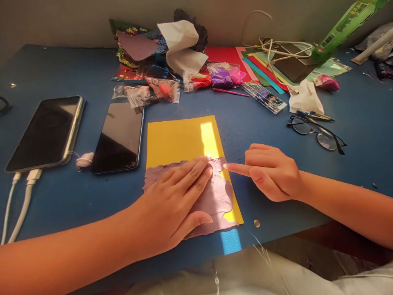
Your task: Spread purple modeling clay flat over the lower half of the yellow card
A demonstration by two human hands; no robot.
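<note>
A sheet of yellow card (pixel 175 139) lies on the blue table, its lower part covered by a thin, uneven layer of pale purple modelling clay (pixel 219 196). My left hand (pixel 184 188) rests flat on the clay with its fingers stretched out, hiding part of it. At the right edge of the clay, my right hand (pixel 273 174) touches with the tip of its extended index finger. Its other fingers are curled and hold nothing. Some yellow shows along the card's right side, and a strip of sunlight crosses card and clay.
Two phones (pixel 118 137) lie at left, one with white cables (pixel 23 205) plugged in. Behind the card are bagged clay pieces (pixel 221 76), coloured paper (pixel 260 71) and a crumpled tissue (pixel 184 45). Eyeglasses (pixel 327 139) sit at right, and a small round metallic piece (pixel 257 223) near the front edge.
</note>
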